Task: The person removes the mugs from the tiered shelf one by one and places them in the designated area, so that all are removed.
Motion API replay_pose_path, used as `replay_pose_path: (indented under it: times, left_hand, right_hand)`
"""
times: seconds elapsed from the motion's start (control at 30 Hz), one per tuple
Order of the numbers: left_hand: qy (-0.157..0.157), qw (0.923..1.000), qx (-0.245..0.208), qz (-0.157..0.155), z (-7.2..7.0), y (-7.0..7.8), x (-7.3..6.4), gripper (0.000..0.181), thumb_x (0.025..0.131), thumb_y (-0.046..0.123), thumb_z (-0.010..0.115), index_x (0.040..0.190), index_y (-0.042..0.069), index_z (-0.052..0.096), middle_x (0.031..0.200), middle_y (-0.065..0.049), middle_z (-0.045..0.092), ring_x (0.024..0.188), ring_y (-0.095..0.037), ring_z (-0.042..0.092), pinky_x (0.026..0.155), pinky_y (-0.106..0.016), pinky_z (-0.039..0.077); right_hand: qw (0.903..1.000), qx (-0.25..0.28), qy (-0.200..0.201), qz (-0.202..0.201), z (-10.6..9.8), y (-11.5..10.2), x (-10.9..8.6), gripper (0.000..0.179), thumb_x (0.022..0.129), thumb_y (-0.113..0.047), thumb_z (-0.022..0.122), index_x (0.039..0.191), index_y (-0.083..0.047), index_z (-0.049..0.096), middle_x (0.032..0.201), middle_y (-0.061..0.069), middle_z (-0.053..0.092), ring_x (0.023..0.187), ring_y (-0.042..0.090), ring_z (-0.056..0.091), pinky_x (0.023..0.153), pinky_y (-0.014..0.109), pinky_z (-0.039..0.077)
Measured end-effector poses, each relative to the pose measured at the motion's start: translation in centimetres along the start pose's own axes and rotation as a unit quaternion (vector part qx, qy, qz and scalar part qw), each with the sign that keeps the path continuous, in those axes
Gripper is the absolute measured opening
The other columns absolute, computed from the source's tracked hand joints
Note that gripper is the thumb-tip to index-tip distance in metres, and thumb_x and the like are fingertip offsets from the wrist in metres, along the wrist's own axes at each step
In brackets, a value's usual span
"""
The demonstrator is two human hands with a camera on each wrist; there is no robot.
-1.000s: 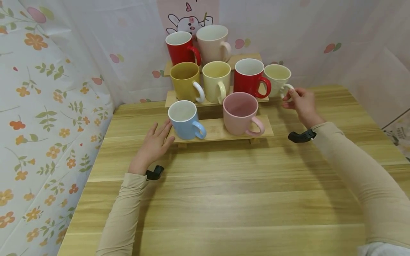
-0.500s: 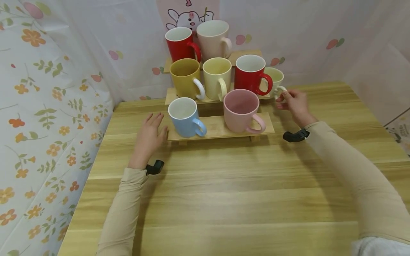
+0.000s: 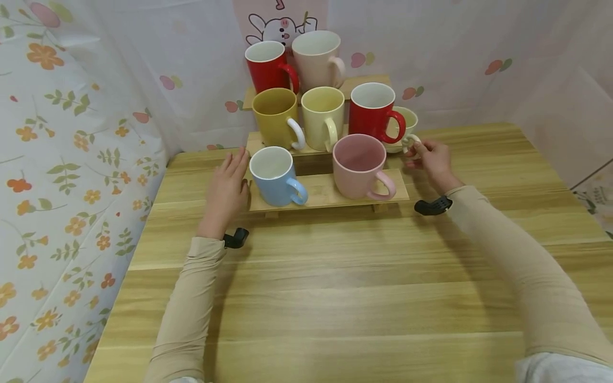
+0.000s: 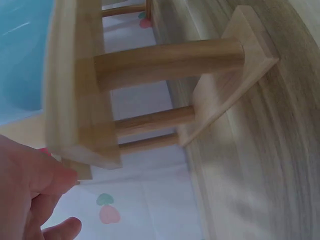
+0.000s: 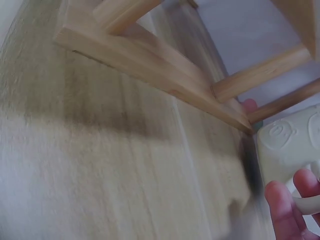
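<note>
pale cup [image 5: 291,145], pinched by right hand [image 3: 433,162]; left hand [image 3: 226,192] apart

Seven mugs [image 3: 318,122] stand on a tiered rack [image 3: 318,190].

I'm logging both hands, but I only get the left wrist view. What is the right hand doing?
Observer: The right hand holds a pale cup by its handle.
Operator: Does that cup have any pattern?
Observer: Yes, a raised, face-like design on its side.
Operator: I see part of the blue mug. What shares its shelf?
Observer: The pink mug, nearer the shelf's right end.
</note>
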State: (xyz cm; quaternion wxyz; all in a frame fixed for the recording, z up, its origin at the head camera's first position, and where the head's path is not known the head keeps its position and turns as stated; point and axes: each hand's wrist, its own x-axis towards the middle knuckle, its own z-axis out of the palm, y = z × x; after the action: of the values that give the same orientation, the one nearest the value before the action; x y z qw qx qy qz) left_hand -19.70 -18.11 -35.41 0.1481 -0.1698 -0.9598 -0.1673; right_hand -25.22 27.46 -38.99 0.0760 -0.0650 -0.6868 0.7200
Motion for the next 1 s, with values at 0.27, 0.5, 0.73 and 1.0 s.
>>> replay_pose_path:
  times: [0.27,0.5,0.73,1.0]
  left_hand:
    - [-0.015,0.9998,0.009,-0.009,-0.1,0.1,0.2,0.057,0.092,0.001,0.045,0.148,0.008,0.036,0.154,-0.007,0.033,0.145,-0.035,0.020,0.114,-0.064,0.020]
    - [-0.037,0.9992,0.015,-0.008,-0.7,0.3,0.5,0.060,0.087,-0.004,0.046,0.146,0.006,0.039,0.154,-0.009,0.033,0.146,-0.035,0.018,0.114,-0.064,0.019]
    - [-0.046,0.9987,0.020,0.001,-1.1,0.4,0.8,0.060,0.086,-0.005,0.050,0.145,0.004,0.040,0.152,-0.011,0.037,0.146,-0.036,0.018,0.115,-0.064,0.018]
    - [-0.036,0.9989,0.030,-0.006,-1.1,0.5,0.8,0.064,0.084,-0.007,0.047,0.146,0.008,0.040,0.151,-0.010,0.039,0.148,-0.036,0.005,0.117,-0.062,0.007]
  right_hand:
    - [1.0000,-0.004,0.001,0.008,0.5,0.5,0.1,0.020,0.097,-0.008,0.050,0.099,0.010,0.058,0.067,-0.002,0.065,0.054,0.009,0.067,0.054,0.022,0.058]
    - [0.9999,-0.013,-0.006,0.008,0.9,0.6,0.0,0.022,0.098,-0.009,0.049,0.098,0.012,0.055,0.067,-0.003,0.066,0.057,0.007,0.067,0.054,0.021,0.058]
    - [0.9994,-0.032,-0.004,0.011,1.2,0.6,-0.1,0.025,0.098,-0.010,0.047,0.100,0.014,0.053,0.067,-0.003,0.066,0.056,0.007,0.067,0.054,0.019,0.057]
    - [0.9993,-0.030,0.000,0.023,1.3,1.0,0.2,0.021,0.098,-0.012,0.050,0.095,0.008,0.056,0.067,-0.003,0.064,0.056,0.007,0.067,0.054,0.019,0.057]
